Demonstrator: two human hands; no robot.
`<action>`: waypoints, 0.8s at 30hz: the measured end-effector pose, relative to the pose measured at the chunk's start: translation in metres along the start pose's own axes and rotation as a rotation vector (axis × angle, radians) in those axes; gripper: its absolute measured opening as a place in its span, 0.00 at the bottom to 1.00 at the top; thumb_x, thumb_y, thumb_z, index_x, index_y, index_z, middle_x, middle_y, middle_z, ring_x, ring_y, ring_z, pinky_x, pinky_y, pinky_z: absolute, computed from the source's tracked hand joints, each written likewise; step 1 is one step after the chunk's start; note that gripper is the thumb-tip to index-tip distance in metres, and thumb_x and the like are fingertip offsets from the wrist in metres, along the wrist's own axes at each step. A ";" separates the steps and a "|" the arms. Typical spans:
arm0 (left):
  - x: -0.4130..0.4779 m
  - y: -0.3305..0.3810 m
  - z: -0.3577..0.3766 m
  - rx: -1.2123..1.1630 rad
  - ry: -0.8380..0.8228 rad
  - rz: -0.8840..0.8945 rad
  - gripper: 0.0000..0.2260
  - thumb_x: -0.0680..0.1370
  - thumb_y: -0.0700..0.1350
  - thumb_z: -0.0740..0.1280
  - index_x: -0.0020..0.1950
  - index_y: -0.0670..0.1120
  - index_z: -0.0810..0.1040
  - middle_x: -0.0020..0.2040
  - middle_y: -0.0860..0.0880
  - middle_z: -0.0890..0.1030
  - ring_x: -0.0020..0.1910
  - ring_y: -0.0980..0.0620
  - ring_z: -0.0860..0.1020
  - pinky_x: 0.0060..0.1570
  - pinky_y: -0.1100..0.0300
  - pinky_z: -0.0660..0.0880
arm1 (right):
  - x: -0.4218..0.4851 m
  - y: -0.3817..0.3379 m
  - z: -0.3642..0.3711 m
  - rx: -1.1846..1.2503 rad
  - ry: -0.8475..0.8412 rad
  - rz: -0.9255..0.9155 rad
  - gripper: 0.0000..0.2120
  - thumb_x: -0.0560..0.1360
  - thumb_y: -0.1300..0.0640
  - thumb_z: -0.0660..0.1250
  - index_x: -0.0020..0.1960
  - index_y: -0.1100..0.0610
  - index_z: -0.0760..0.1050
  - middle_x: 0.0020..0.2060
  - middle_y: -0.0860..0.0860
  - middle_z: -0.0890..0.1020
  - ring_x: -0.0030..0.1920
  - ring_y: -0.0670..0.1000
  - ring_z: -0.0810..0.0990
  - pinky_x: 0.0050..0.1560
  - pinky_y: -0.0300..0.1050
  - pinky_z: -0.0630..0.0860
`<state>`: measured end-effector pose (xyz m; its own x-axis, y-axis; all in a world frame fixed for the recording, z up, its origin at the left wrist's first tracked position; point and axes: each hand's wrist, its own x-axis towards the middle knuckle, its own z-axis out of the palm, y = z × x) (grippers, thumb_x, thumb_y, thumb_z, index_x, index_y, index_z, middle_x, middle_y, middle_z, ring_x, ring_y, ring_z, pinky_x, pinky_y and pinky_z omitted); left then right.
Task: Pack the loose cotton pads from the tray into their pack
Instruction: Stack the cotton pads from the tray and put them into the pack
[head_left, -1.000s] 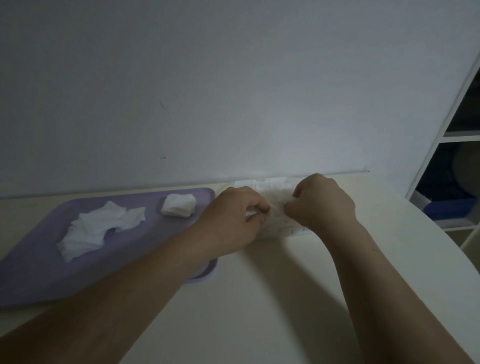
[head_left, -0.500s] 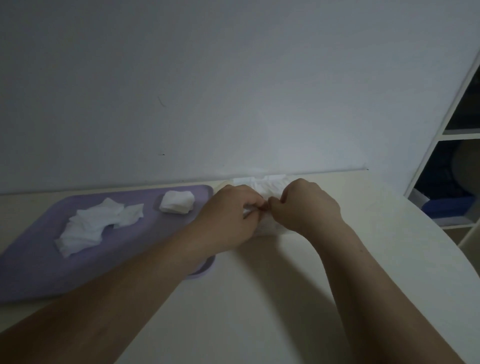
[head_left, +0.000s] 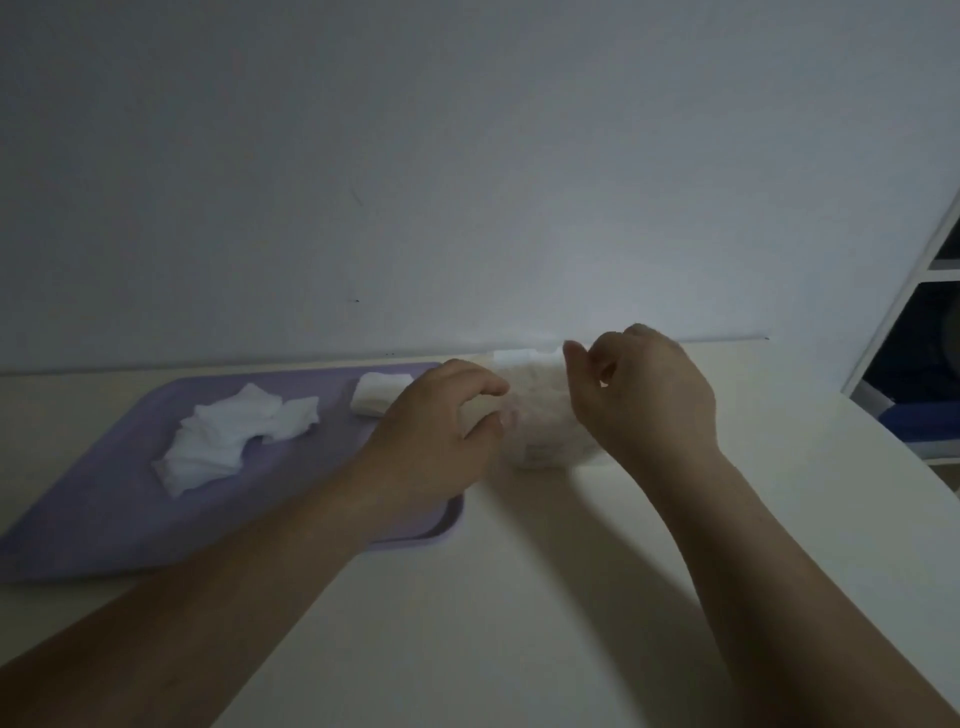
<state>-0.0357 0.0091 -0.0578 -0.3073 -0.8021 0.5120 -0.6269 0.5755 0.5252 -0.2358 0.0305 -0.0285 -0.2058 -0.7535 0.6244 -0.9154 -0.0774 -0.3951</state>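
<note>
A person works at a pale table (head_left: 519, 613) in dim light, both bare hands at a soft white pack (head_left: 540, 421) that lies against the wall just beyond the right end of a purple tray (head_left: 93, 530). The left hand (head_left: 436, 441) reaches over the tray's near corner, its forefinger and thumb curled onto the pack's left end in what looks like a pinch. The right hand (head_left: 654, 400) is raised over the pack's right side with its fingers curled and its thumb pointing up. The blur does not show whether it holds the wrapper or nothing at all. The cotton pads (head_left: 228, 441) are not yet packed: a loose, fanned heap of them lies in the middle of the tray, and a small stack (head_left: 376, 397) sits at the tray's far edge, just beside the left hand. The step in hand appears to be readying the pack, with the mouth being pulled open or held so that pads can go in. The next move probably calls for one hand to keep the opening spread while the other goes back to the tray for the nearest stack. That stack would need to be gripped flat and fed in squarely, since thin pads fan out and snag on a slack wrapper. A white shelf (head_left: 883, 332) stands at the far right.
</note>
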 end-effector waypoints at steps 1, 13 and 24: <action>-0.001 -0.006 -0.005 0.035 -0.002 -0.011 0.13 0.75 0.49 0.69 0.58 0.48 0.84 0.58 0.53 0.82 0.59 0.55 0.79 0.62 0.62 0.72 | -0.006 -0.007 0.003 0.100 0.055 -0.078 0.18 0.80 0.45 0.65 0.37 0.53 0.79 0.37 0.48 0.78 0.41 0.53 0.78 0.38 0.47 0.76; -0.026 -0.094 -0.064 0.299 -0.246 -0.243 0.27 0.77 0.56 0.56 0.74 0.46 0.74 0.75 0.47 0.74 0.74 0.48 0.72 0.74 0.57 0.64 | -0.066 -0.081 0.062 0.450 -0.485 -0.396 0.17 0.77 0.58 0.68 0.66 0.56 0.78 0.62 0.53 0.81 0.62 0.50 0.78 0.61 0.27 0.64; -0.050 -0.111 -0.071 -0.001 0.034 -0.224 0.11 0.74 0.53 0.72 0.54 0.51 0.81 0.50 0.54 0.81 0.48 0.55 0.80 0.51 0.54 0.79 | -0.030 -0.111 0.109 0.203 -0.570 -0.134 0.16 0.77 0.44 0.62 0.43 0.56 0.77 0.42 0.52 0.79 0.49 0.60 0.80 0.47 0.49 0.73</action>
<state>0.1002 -0.0036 -0.0929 -0.1360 -0.9043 0.4047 -0.6765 0.3832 0.6289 -0.0898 -0.0094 -0.0769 0.1749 -0.9547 0.2409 -0.8248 -0.2757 -0.4937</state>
